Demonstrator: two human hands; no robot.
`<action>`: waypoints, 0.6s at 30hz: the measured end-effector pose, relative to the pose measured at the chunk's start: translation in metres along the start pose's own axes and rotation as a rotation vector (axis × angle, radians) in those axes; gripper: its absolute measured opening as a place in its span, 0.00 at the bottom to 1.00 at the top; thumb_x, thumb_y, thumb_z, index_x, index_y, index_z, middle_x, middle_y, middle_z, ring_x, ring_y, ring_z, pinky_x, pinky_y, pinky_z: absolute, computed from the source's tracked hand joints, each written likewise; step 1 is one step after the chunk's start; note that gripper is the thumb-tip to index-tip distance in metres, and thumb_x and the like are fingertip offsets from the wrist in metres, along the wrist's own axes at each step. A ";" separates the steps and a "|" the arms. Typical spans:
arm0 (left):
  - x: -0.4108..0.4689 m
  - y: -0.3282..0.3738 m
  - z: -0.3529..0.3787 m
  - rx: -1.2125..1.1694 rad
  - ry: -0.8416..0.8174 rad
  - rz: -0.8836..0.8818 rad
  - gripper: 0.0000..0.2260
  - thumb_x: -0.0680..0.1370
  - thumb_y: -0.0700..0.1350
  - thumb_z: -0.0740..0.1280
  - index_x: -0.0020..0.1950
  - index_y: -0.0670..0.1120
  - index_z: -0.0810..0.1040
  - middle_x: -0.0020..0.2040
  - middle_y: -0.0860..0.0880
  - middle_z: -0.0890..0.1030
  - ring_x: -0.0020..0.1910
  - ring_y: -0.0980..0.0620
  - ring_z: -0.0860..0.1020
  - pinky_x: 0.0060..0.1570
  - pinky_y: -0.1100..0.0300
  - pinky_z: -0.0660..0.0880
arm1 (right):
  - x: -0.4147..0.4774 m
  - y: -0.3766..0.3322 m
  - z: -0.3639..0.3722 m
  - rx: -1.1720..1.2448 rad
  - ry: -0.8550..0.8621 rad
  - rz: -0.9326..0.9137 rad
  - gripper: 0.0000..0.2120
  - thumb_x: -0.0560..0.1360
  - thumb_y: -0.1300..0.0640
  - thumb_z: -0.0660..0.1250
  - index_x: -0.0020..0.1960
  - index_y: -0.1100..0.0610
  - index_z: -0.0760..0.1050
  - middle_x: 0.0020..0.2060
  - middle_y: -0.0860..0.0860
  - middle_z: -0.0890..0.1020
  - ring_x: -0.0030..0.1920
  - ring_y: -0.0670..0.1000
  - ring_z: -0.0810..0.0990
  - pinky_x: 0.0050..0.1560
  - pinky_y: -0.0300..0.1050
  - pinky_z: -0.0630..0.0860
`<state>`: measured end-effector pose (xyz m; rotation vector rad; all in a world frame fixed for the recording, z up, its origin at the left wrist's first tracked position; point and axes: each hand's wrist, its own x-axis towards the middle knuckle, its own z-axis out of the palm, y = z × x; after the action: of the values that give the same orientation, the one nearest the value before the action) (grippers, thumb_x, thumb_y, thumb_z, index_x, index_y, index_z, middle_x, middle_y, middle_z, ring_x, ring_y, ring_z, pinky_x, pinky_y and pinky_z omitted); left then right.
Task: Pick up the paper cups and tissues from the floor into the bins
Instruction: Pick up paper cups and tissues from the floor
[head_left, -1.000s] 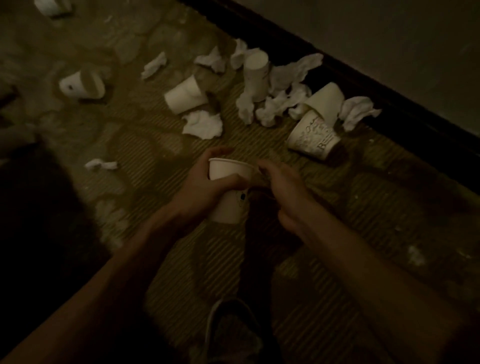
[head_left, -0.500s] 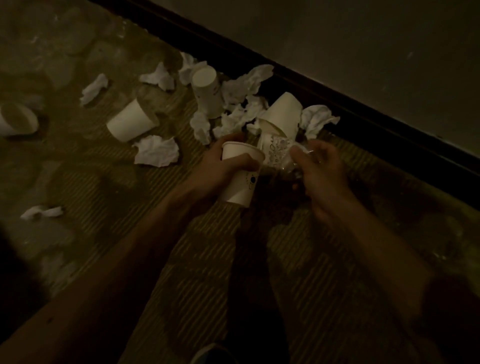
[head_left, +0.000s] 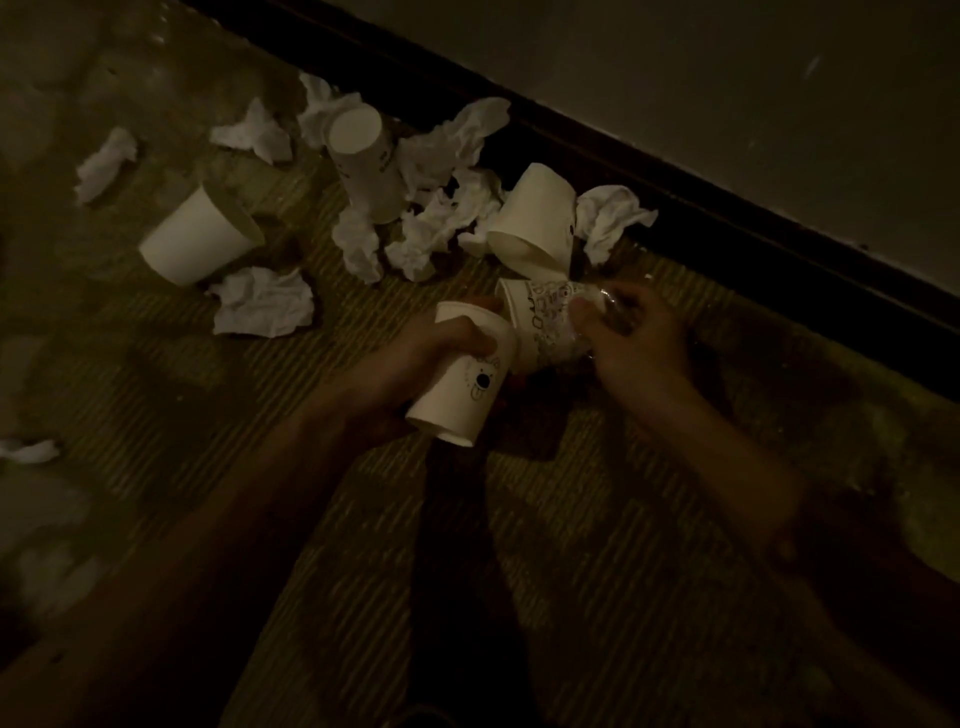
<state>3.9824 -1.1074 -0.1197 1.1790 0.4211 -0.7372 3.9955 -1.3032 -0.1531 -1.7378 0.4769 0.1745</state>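
Note:
My left hand (head_left: 415, 353) grips a white paper cup (head_left: 462, 384) with a small black mark, held above the floor. My right hand (head_left: 639, 338) curls its fingers round a printed paper cup (head_left: 540, 317) lying on its side right beside the held cup. Just beyond it lies a plain cup (head_left: 535, 223), mouth toward me. Further left, a tall cup (head_left: 363, 156) and another tipped cup (head_left: 200, 239) lie on the floor. Crumpled tissues (head_left: 436, 228) are heaped between the cups; one tissue (head_left: 265, 306) lies left of my hands, another (head_left: 608, 218) by the wall.
A dark skirting board (head_left: 675, 171) and pale wall run diagonally across the upper right. More tissue scraps (head_left: 104, 161) lie at the far left and one (head_left: 28, 451) at the left edge. The ribbed mat (head_left: 597, 571) under my arms is dim. No bin is in view.
My right hand reached forward from beside the held cup to the printed cup and closed round it. The left hand kept its cup and followed forward; the view shifted toward the wall.

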 end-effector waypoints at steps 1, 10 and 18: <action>-0.001 -0.001 0.004 0.018 0.009 0.030 0.24 0.66 0.41 0.66 0.62 0.48 0.75 0.48 0.41 0.85 0.41 0.43 0.84 0.36 0.54 0.81 | -0.001 -0.001 -0.001 -0.006 -0.003 0.004 0.16 0.75 0.50 0.71 0.61 0.49 0.74 0.51 0.43 0.77 0.49 0.40 0.77 0.40 0.31 0.75; -0.040 0.038 0.032 0.153 -0.132 0.118 0.24 0.69 0.42 0.65 0.65 0.43 0.73 0.54 0.35 0.82 0.50 0.39 0.82 0.43 0.52 0.80 | -0.019 -0.076 -0.035 -0.120 -0.080 -0.102 0.10 0.73 0.50 0.74 0.50 0.52 0.78 0.47 0.48 0.83 0.47 0.47 0.82 0.44 0.42 0.80; -0.121 0.165 0.125 0.492 -0.260 0.357 0.27 0.64 0.43 0.72 0.63 0.40 0.75 0.51 0.34 0.83 0.48 0.37 0.83 0.39 0.50 0.81 | -0.071 -0.224 -0.127 -0.200 -0.070 -0.311 0.10 0.73 0.49 0.74 0.44 0.52 0.76 0.36 0.47 0.82 0.28 0.41 0.80 0.26 0.34 0.72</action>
<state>4.0058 -1.1573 0.1135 1.5410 -0.2013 -0.6859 4.0049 -1.3762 0.1038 -1.9700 0.1365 0.0616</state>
